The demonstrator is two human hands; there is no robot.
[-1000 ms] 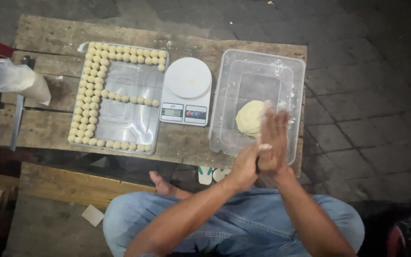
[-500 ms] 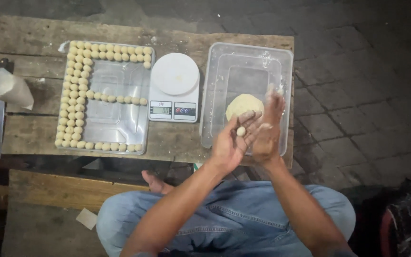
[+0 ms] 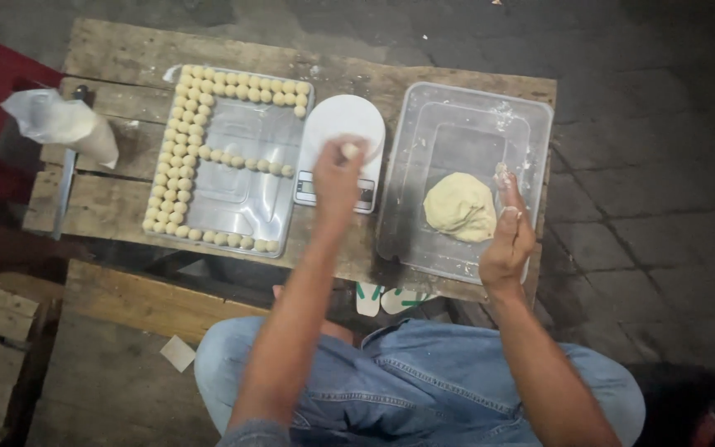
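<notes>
1. Half a second ago we had both hands pressed together over the clear tub (image 3: 531,116), rolling; now they have parted, and the left hand (image 3: 337,175) has reached left over the white kitchen scale (image 3: 341,124).
2. The left hand's fingers (image 3: 356,153) are pinched around a small dough ball (image 3: 347,150), held just above the scale's round platter; we cannot tell whether the ball touches it.
3. The right hand (image 3: 508,236) stays at the tub's right wall, loosely open and floury, gripping nothing, just beside the dough lump (image 3: 459,207) lying in the tub's near half.
4. Left of the scale, the tray (image 3: 246,186) bears rows of finished balls (image 3: 177,157) along its far, left and near edges and across the middle.
5. We judge that one ball has just been shaped and is up for weighing.
</notes>
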